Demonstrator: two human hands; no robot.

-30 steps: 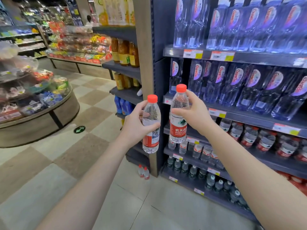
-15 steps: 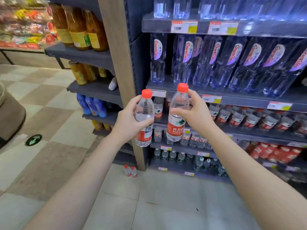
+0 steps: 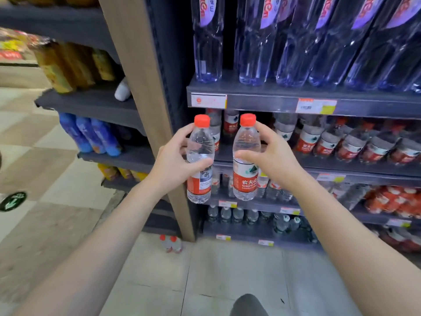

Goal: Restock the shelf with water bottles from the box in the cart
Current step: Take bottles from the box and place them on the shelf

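Note:
I hold two small clear water bottles with red caps and red labels, both upright and side by side. My left hand [image 3: 173, 161] grips the left bottle [image 3: 200, 176] around its middle. My right hand [image 3: 272, 156] grips the right bottle [image 3: 246, 179] near its shoulder. Both bottles hang just in front of the grey shelf [image 3: 341, 166] that carries a row of the same red-label bottles [image 3: 330, 142]. The left end of that row, behind my bottles, holds only a few. The cart and box are out of view.
Tall blue-tinted bottles [image 3: 255, 42] fill the shelf above. Lower shelves hold smaller bottles [image 3: 239, 215] and red packs [image 3: 391, 201]. A wooden upright [image 3: 145, 87] divides this rack from a side rack with juice and blue bottles. Two small bottles [image 3: 170, 244] stand on the tiled floor.
The view has closed in on the rack and dropped lower. Both hands have carried the bottles forward toward the red-label shelf, and the bottles now sit closer together at equal height.

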